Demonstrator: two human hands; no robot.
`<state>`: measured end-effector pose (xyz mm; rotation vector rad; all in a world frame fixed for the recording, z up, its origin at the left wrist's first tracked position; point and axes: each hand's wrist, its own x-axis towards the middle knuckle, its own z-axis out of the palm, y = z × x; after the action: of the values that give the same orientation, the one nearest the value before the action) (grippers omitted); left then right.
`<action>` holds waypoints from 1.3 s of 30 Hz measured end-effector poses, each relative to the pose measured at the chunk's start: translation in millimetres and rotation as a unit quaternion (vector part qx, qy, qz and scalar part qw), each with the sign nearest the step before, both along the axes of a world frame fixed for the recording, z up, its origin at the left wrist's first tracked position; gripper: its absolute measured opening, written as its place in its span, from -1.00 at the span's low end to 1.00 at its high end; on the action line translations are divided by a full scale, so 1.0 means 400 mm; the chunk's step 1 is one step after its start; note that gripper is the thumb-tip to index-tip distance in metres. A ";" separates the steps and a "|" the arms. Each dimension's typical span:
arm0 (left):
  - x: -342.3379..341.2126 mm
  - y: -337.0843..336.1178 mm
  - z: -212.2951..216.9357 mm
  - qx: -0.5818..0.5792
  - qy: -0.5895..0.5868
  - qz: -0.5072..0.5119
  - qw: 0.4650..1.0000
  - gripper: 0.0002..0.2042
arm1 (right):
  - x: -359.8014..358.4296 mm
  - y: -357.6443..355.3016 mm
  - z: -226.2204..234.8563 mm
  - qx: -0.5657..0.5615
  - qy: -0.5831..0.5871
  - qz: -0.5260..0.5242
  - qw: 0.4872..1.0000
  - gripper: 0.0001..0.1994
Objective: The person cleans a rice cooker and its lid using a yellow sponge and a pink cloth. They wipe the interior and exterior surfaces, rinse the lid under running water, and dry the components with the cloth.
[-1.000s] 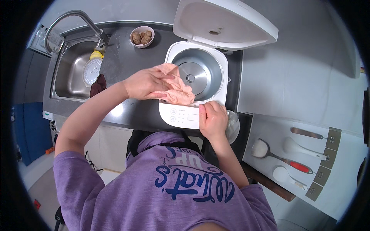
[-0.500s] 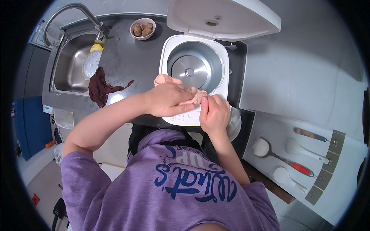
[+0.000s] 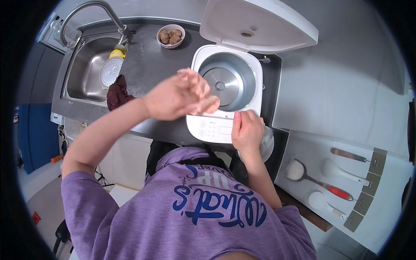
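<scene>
Holding a pink cloth [image 3: 203,97] bunched in closed fingers, the left hand [image 3: 175,97] hovers beside the open rice cooker [image 3: 225,82], its metal pot empty; the right hand [image 3: 247,130] grips its near rim.

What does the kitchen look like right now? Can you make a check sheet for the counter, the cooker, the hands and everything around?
Surface: dark counter, bare patches beside the sink.
Job's things: white rice cooker, lid up, metal pot inside looks empty; pinkish cloth in the left hand.
Clutter: bowl of brown round food; dark red rag at the sink edge; yellow bottle.
Hands: left hand raised, blurred, gripping the cloth; right hand on the cooker's front edge.
Cables: nothing seen.
Surroundings: tap; utensils hanging on the wall at right.
</scene>
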<state>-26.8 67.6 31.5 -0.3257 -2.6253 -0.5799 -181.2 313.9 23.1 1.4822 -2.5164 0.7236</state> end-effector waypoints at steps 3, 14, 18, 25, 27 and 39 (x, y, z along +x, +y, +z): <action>0.016 0.052 0.000 0.111 -0.170 -0.050 0.978 -0.67 | -0.001 0.001 0.000 0.005 -0.003 -0.001 1.000 -0.75; -0.090 -0.229 -0.021 -0.152 -0.111 -0.105 0.976 -0.68 | -0.003 0.007 0.006 0.009 -0.006 0.008 1.000 -0.73; -0.143 -0.292 -0.017 -0.165 -0.141 -0.071 0.974 -0.61 | -0.001 0.005 0.007 0.000 0.000 0.006 1.000 -0.73; -0.038 -0.170 -0.046 -0.137 -0.081 -0.036 0.987 -0.55 | 0.001 0.002 0.008 0.008 0.001 -0.007 1.000 -0.73; 0.000 -0.122 -0.030 -0.091 -0.083 -0.062 0.990 -0.56 | 0.002 0.001 0.007 0.007 0.001 -0.007 1.000 -0.72; -0.046 0.096 -0.037 0.226 -0.203 -0.126 0.944 -0.45 | 0.005 0.001 0.009 0.014 0.009 -0.002 1.000 -0.70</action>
<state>-45.3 106.0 16.7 -0.4330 -2.7323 -1.4427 -179.2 314.2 26.8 1.4844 -2.5268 0.6737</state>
